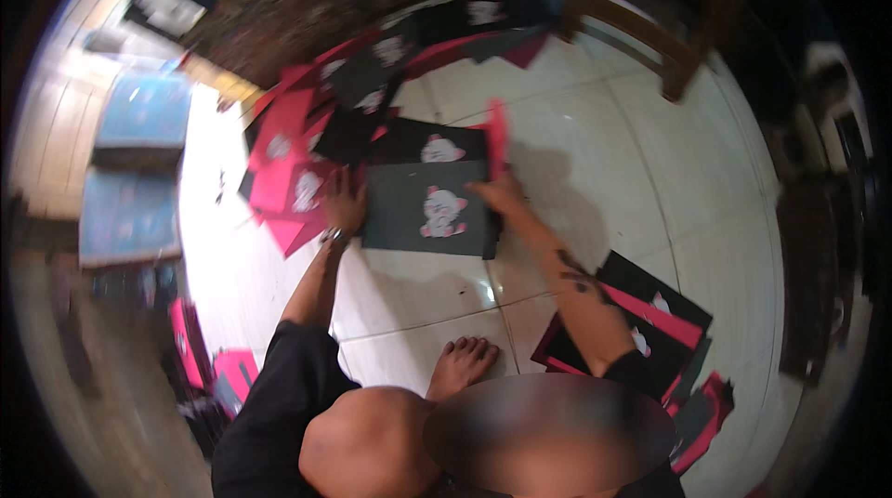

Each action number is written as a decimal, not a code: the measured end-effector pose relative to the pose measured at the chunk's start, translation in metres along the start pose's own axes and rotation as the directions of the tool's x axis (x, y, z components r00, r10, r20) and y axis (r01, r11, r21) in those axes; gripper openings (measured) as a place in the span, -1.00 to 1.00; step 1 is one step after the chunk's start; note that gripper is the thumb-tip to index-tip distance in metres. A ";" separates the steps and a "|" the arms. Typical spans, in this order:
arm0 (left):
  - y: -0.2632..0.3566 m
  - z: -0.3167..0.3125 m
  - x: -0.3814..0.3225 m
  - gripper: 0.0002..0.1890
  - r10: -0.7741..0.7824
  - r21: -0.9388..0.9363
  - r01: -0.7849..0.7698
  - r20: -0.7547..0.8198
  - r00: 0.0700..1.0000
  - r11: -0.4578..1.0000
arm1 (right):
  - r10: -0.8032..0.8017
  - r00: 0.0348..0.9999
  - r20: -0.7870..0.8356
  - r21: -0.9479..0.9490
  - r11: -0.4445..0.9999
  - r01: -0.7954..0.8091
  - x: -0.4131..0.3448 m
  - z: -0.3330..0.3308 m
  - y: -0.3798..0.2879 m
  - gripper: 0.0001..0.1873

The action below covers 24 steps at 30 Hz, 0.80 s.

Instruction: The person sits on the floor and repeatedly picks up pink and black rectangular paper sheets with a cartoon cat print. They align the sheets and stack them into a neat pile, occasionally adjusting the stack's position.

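Note:
In front of me on the tiled floor lies a stack of flat, fabric-like pieces; its top piece is dark grey (394, 209) with a white and pink cat print (443, 212). Just beyond, a black piece (404, 142) bears a similar print and is partly covered. My left hand (346, 204), wearing a wrist watch, rests along the stack's left edge with its fingers apart. At the right edge, my right hand (503, 195) grips the stack, one digit lying over the grey piece. An upright, blurred pink edge (497, 132) shows right beside that hand.
Pink pieces (282, 170) overlap left of the stack, and a curved row of black and pink pieces (411, 45) runs behind. Another pile (655, 317) lies near my right forearm. A wooden chair (627, 17) stands far right; blue boxes (132, 212) stand left. My bare foot (463, 365) is close.

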State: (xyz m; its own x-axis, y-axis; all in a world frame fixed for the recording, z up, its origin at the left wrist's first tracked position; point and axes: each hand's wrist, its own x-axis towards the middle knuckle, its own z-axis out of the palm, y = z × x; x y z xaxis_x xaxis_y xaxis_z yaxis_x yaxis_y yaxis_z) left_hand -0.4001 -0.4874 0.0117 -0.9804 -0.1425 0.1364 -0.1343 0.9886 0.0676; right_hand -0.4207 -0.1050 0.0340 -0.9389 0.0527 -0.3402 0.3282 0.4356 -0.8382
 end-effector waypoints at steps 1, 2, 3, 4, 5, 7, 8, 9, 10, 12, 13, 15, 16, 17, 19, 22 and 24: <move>0.013 0.010 0.003 -0.31 0.278 0.346 -0.304 0.124 0.953 0.888 | 0.025 0.997 -0.078 -0.090 0.995 -0.032 0.002 -0.002 0.010 -0.43; -0.046 0.004 0.005 -0.33 0.157 0.093 -0.150 -0.066 0.985 0.984 | -0.080 0.986 -0.146 -0.019 0.997 0.078 -0.015 0.021 -0.017 -0.47; 0.007 0.026 -0.008 -0.29 0.378 0.389 -0.350 0.005 0.926 0.852 | -0.099 0.974 -0.205 0.010 0.995 0.104 -0.013 -0.003 0.025 -0.50; -0.004 0.029 0.002 -0.28 0.172 0.124 -0.174 0.028 0.985 0.977 | -0.049 0.983 -0.179 0.071 0.996 0.062 -0.020 -0.003 0.032 -0.53; 0.022 0.035 -0.012 -0.28 0.099 -0.008 -0.099 0.102 0.990 0.995 | -0.021 0.986 -0.164 0.113 0.993 0.040 -0.047 -0.014 0.065 -0.51; 0.030 0.035 -0.022 -0.27 0.023 -0.037 -0.019 0.120 0.992 0.999 | -0.006 0.991 -0.134 0.253 0.967 0.040 -0.106 -0.030 0.094 -0.46; 0.015 0.025 -0.021 -0.28 0.062 -0.008 -0.061 0.080 0.995 0.998 | -0.086 0.972 -0.217 0.249 0.958 0.141 -0.140 -0.042 0.096 -0.44; -0.012 0.012 -0.028 -0.29 0.082 0.036 -0.084 0.040 0.996 0.996 | 0.264 0.964 0.002 0.339 0.907 -0.249 -0.164 -0.065 0.093 -0.42; -0.014 0.010 -0.031 -0.30 0.096 0.041 -0.097 0.030 0.995 0.994 | 0.313 0.949 -0.025 0.305 0.907 -0.291 -0.189 -0.090 0.126 -0.38; -0.002 0.002 -0.021 -0.31 0.135 -0.206 -0.119 0.064 0.989 0.971 | 0.459 0.885 0.081 0.307 0.833 -0.460 -0.259 -0.179 0.181 -0.65; 0.044 -0.003 -0.016 -0.31 0.108 -0.173 -0.089 0.102 0.989 0.981 | 0.532 0.847 -0.013 0.405 0.777 -0.481 -0.297 -0.233 0.211 -0.66; 0.032 -0.010 0.000 -0.27 0.024 -0.029 -0.025 -0.056 0.998 0.999 | 0.604 0.796 0.036 0.636 0.600 -0.484 -0.343 -0.306 0.226 -0.61; 0.062 -0.014 -0.008 -0.21 0.014 -0.060 -0.019 -0.093 0.996 0.998 | 0.575 0.815 -0.071 0.560 0.699 -0.445 -0.360 -0.329 0.214 -0.45; 0.069 -0.017 -0.024 -0.10 0.101 -0.161 -0.130 -0.178 0.979 0.978 | 0.534 0.814 -0.230 0.593 0.740 -0.317 -0.369 -0.332 0.207 -0.29; 0.093 -0.018 -0.044 0.06 0.183 -0.097 -0.195 -0.116 0.976 0.976 | 0.412 0.771 -0.485 0.428 0.881 -0.201 -0.385 -0.348 0.228 -0.27; 0.104 -0.020 -0.037 0.14 -0.053 -0.126 0.044 -0.073 0.996 0.991 | 0.250 0.635 -0.731 0.229 0.966 -0.116 -0.394 -0.375 0.285 -0.31; 0.110 -0.022 -0.005 0.16 -0.108 -0.084 0.103 -0.055 0.993 0.991 | 0.149 0.512 -0.846 0.114 0.989 -0.099 -0.395 -0.391 0.320 -0.34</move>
State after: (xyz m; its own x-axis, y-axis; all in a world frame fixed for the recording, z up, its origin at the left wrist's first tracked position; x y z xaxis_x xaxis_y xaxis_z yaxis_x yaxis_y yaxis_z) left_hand -0.4067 -0.3788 0.0399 -0.9506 -0.2509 0.1829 -0.2220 0.9611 0.1643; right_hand 0.0144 0.3646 0.0665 -0.5197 0.8521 0.0621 0.4288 0.3230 -0.8437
